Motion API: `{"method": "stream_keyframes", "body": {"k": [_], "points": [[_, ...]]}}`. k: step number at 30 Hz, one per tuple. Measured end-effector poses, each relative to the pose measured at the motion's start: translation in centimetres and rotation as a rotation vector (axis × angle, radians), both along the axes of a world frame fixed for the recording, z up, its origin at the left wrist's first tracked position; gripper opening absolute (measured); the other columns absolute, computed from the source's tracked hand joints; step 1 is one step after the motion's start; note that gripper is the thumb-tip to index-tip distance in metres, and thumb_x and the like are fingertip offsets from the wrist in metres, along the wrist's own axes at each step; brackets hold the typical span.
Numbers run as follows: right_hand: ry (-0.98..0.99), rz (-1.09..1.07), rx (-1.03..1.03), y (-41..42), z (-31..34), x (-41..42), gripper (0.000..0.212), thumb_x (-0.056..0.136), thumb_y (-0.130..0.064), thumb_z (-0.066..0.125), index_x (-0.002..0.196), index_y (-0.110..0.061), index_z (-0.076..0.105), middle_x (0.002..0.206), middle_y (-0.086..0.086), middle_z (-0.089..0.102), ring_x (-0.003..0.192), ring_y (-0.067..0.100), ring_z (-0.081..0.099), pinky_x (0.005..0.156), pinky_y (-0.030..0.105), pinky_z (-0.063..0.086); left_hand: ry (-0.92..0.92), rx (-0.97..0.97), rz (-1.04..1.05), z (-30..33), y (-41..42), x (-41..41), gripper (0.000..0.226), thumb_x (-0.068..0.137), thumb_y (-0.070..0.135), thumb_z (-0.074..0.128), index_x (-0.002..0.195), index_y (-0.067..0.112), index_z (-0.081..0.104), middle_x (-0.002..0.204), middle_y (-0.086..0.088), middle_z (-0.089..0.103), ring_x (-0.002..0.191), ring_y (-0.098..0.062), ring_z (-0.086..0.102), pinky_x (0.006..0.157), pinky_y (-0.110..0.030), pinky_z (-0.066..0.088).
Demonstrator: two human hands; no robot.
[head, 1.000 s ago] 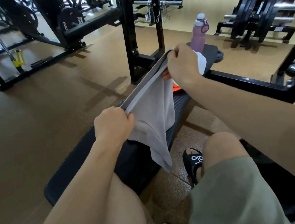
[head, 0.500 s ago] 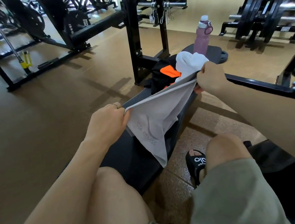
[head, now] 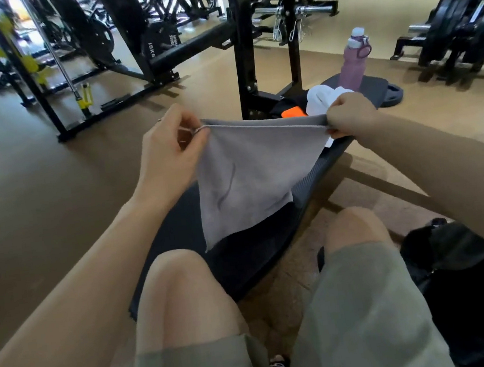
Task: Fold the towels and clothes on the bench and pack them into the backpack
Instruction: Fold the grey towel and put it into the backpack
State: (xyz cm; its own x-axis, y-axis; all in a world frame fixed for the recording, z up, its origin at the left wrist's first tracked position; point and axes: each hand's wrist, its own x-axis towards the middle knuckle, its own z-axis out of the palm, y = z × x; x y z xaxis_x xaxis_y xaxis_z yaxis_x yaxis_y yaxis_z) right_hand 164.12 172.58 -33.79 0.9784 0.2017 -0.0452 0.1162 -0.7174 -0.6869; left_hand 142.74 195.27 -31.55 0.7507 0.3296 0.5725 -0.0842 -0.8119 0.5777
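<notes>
While it hangs folded over the black bench (head: 180,235), the grey towel (head: 243,177) is stretched between both hands; left hand (head: 168,158) pinches one top corner, right hand (head: 350,116) grips the other w/ curled fingers; behind, white cloth (head: 321,98) & black-orange garment (head: 293,111) partly hidden by towel; pink bottle (head: 352,62) at bench end; black backpack (head: 468,278) on floor at right, cut off by frame edge.

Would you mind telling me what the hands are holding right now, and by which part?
Both hold the grey towel by its top edge: the left hand pinches one corner, the right hand the other.
</notes>
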Motion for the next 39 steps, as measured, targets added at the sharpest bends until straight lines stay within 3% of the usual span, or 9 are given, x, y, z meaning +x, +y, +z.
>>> {"method": "stream_keyframes", "body": {"k": [2, 6, 10, 14, 17, 22, 26, 34, 39], "points": [[-0.122, 0.119, -0.137, 0.6, 0.9, -1.9, 0.034, 0.088, -0.007, 0.057, 0.122, -0.006, 0.061, 0.118, 0.016, 0.061, 0.108, 0.030, 0.058, 0.093, 0.042, 0.050, 0.015, -0.031, -0.023, 0.9, -0.9, -0.5, 0.005, 0.097, 0.016, 0.063, 0.094, 0.014, 0.059, 0.088, 0.007, 0.062, 0.075, -0.003, 0.055, 0.066, -0.011, 0.043], [0.025, 0.618, 0.360, 3.0, 2.9, -7.7, 0.058, 0.081, -0.010, 0.064, 0.136, -0.026, 0.052, 0.130, 0.002, 0.061, 0.117, 0.014, 0.058, 0.100, 0.036, 0.051, 0.059, 0.013, -0.075, 2.1, -2.5, -1.0, 0.003, 0.098, 0.014, 0.060, 0.098, 0.016, 0.061, 0.088, 0.012, 0.061, 0.069, 0.001, 0.053, 0.065, -0.008, 0.039], [0.140, 0.876, 0.542, 5.0, 3.7, -11.5, 0.049, 0.082, 0.004, 0.063, 0.126, -0.017, 0.058, 0.111, 0.017, 0.071, 0.103, 0.019, 0.067, 0.095, 0.042, 0.052, 0.095, 0.120, -0.111, 2.6, -3.0, -1.5, 0.005, 0.098, 0.012, 0.059, 0.103, 0.011, 0.061, 0.089, 0.006, 0.064, 0.074, -0.005, 0.059, 0.066, -0.014, 0.044], [0.031, 0.828, 0.554, 5.6, 2.9, -12.6, 0.030, 0.087, -0.004, 0.069, 0.115, -0.012, 0.063, 0.095, 0.030, 0.065, 0.083, 0.019, 0.059, 0.079, 0.038, 0.049, 0.122, 0.061, -0.133, 2.6, -3.2, -2.6, 0.009, 0.098, 0.013, 0.061, 0.105, 0.008, 0.058, 0.089, 0.002, 0.068, 0.077, -0.005, 0.066, 0.065, -0.012, 0.047], [-0.005, 0.833, 0.537, 6.2, 2.3, -12.9, 0.019, 0.091, -0.007, 0.067, 0.111, -0.008, 0.064, 0.084, 0.011, 0.063, 0.078, 0.010, 0.058, 0.074, 0.026, 0.048, 0.112, -0.033, -0.093, 1.9, -3.2, -3.2, 0.009, 0.100, 0.016, 0.060, 0.100, 0.008, 0.056, 0.081, 0.006, 0.065, 0.071, -0.002, 0.060, 0.064, -0.014, 0.046], [-0.152, 0.766, 0.508, 7.4, 1.8, -12.4, 0.010, 0.092, -0.015, 0.066, 0.100, -0.010, 0.069, 0.089, 0.004, 0.067, 0.079, 0.007, 0.059, 0.077, 0.029, 0.052, 0.268, -0.227, -0.161, -1.0, -1.9, -4.7, 0.008, 0.102, 0.016, 0.055, 0.104, 0.012, 0.049, 0.090, -0.014, 0.061, 0.081, -0.036, 0.058, 0.075, -0.052, 0.053], [-0.263, 0.764, 0.419, 8.0, 2.1, -11.6, 0.011, 0.091, -0.014, 0.064, 0.100, -0.017, 0.069, 0.093, -0.004, 0.068, 0.089, 0.008, 0.064, 0.082, 0.027, 0.053, 0.221, -0.191, -0.175, -2.1, -0.8, -4.5, 0.005, 0.100, 0.012, 0.056, 0.099, 0.014, 0.053, 0.085, 0.006, 0.059, 0.074, -0.019, 0.057, 0.073, -0.047, 0.049], [-0.366, 0.804, 0.329, 8.2, 2.6, -10.7, 0.011, 0.093, -0.011, 0.058, 0.099, -0.021, 0.060, 0.082, -0.007, 0.062, 0.072, 0.007, 0.057, 0.063, 0.014, 0.041, 0.266, -0.102, -0.224, -1.8, 1.2, -2.6, 0.019, 0.103, 0.014, 0.052, 0.115, 0.023, 0.064, 0.102, 0.006, 0.067, 0.097, -0.011, 0.064, 0.083, -0.027, 0.053], [-0.341, 0.927, 0.134, 8.5, 3.4, -9.9, 0.017, 0.091, -0.013, 0.057, 0.100, -0.025, 0.065, 0.083, 0.001, 0.065, 0.074, 0.016, 0.059, 0.065, 0.028, 0.048, 0.267, 0.004, -0.210, -1.1, 2.1, -2.1, 0.022, 0.100, 0.007, 0.054, 0.109, 0.022, 0.068, 0.097, 0.018, 0.064, 0.095, -0.001, 0.059, 0.081, -0.013, 0.043]]}}
